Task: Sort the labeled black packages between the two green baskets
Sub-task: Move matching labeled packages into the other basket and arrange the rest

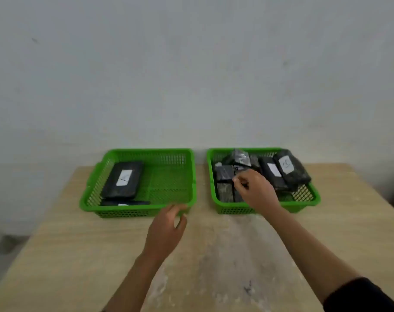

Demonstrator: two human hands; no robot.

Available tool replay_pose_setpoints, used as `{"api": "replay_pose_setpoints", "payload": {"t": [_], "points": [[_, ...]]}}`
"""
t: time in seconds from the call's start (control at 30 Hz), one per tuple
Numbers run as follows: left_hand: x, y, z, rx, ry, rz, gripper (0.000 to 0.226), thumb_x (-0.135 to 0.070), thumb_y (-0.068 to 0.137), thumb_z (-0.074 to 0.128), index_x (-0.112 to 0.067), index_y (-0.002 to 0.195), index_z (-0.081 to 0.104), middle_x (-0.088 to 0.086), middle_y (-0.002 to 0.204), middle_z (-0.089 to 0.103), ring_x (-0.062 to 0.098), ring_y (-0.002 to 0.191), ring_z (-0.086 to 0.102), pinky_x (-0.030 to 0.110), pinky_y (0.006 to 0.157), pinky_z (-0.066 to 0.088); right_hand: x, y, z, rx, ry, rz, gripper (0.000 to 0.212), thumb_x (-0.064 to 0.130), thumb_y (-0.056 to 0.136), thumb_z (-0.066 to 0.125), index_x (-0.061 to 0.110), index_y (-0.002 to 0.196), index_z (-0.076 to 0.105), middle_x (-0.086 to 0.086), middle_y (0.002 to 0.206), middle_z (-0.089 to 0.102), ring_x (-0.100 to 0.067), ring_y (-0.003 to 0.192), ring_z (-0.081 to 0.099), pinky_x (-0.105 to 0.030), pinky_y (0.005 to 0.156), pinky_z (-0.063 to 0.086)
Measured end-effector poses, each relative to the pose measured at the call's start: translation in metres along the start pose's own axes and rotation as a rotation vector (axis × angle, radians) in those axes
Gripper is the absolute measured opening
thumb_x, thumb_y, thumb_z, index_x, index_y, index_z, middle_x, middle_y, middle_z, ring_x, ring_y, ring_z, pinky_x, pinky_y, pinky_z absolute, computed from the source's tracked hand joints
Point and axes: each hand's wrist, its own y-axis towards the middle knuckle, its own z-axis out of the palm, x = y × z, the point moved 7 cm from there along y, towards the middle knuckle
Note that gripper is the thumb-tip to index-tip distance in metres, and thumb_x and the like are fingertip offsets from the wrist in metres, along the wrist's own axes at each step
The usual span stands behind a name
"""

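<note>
head view blurred; label marks unreadable. right hand (255,190) over packages (225,176) heaped in right basket (308,199), fingers curled — grasp unclear. left hand (166,228) loosely curled, empty, at near rim of left basket (169,183) — two packages (123,180) inside.

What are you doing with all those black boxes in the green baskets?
A person is sorting labeled black packages. The right hand reaches into the right basket, which is piled with packages. The left hand touches the front rim of the left basket, which holds two packages so far.
</note>
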Motion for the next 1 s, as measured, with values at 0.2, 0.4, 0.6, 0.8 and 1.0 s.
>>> {"api": "replay_pose_setpoints", "payload": {"t": [0.2,0.4,0.6,0.8,1.0], "points": [[0.076,-0.009,0.074,0.04,0.107,0.044,0.036,-0.01,0.086,0.06,-0.016,0.122,0.061,0.001,0.129,0.057,0.02,0.117,0.055,0.028,0.097,0.041,-0.054,-0.027,0.067,-0.222,-0.111,-0.077,0.021,0.02,0.09,0.054,0.01,0.096,0.072,-0.004,0.094,0.067,-0.024,0.088,0.06,-0.033,0.077,0.043],[0.1,-0.004,0.093,-0.044,0.205,0.078,0.043,-0.013,0.091,0.055,-0.01,0.133,0.053,0.01,0.145,0.044,0.025,0.135,0.037,0.031,0.113,0.026,-0.06,-0.028,0.078,-0.369,-0.198,-0.08,0.035,0.027,0.095,0.043,0.011,0.094,0.073,-0.002,0.095,0.068,-0.022,0.087,0.059,-0.031,0.079,0.036],[0.093,-0.008,0.09,-0.053,0.242,0.076,0.043,-0.017,0.094,0.048,-0.014,0.137,0.049,0.008,0.146,0.043,0.023,0.133,0.038,0.032,0.11,0.031,-0.06,-0.022,0.076,-0.194,-0.189,-0.07,0.041,0.031,0.098,0.035,0.011,0.098,0.07,-0.005,0.101,0.066,-0.025,0.096,0.058,-0.036,0.086,0.038],[0.094,-0.005,0.093,-0.05,0.3,0.047,0.045,-0.024,0.095,0.042,-0.019,0.139,0.045,0.006,0.146,0.042,0.023,0.132,0.039,0.034,0.111,0.029,-0.063,-0.013,0.071,0.03,0.007,0.008,0.03,0.033,0.095,0.046,0.02,0.115,0.064,0.008,0.074,0.061,-0.01,0.063,0.054,-0.029,0.072,0.04],[0.096,-0.005,0.095,-0.053,0.337,0.007,0.047,-0.029,0.096,0.038,-0.025,0.143,0.037,0.003,0.149,0.036,0.022,0.137,0.032,0.035,0.115,0.024,-0.07,0.002,0.06,-0.066,0.187,0.024,0.021,0.019,0.093,0.051,0.013,0.104,0.068,0.002,0.073,0.062,-0.015,0.06,0.054,-0.027,0.055,0.044]]}}
